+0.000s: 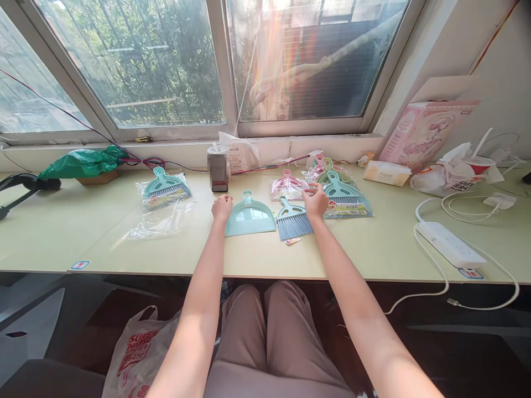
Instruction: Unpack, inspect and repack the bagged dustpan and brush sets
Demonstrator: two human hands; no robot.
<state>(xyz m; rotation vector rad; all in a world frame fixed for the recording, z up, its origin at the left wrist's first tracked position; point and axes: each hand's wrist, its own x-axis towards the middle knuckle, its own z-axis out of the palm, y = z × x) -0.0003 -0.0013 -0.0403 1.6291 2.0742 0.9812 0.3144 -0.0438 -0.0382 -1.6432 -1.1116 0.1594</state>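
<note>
A light teal dustpan [250, 216] lies flat on the desk, its handle pointing toward the window. My left hand [222, 208] rests at the dustpan's left edge, fingers curled in; I see nothing held in it. Right of the dustpan lies a matching hand brush [293, 221] with grey-blue bristles. Beside the brush's right end is my right hand [316, 200], fingers bent and a little apart, near a bagged pink brush set [287, 185]. A bagged teal set [348, 199] lies just right of that hand, with a green set [329, 168] behind it.
Another bagged teal set [166, 185] and clear plastic wrapping [160, 221] lie on the left. A dark cup [219, 171] stands behind the dustpan. On the right are a tissue pack [386, 174], a pink box [429, 132] and a white power strip [450, 245] with loose cables.
</note>
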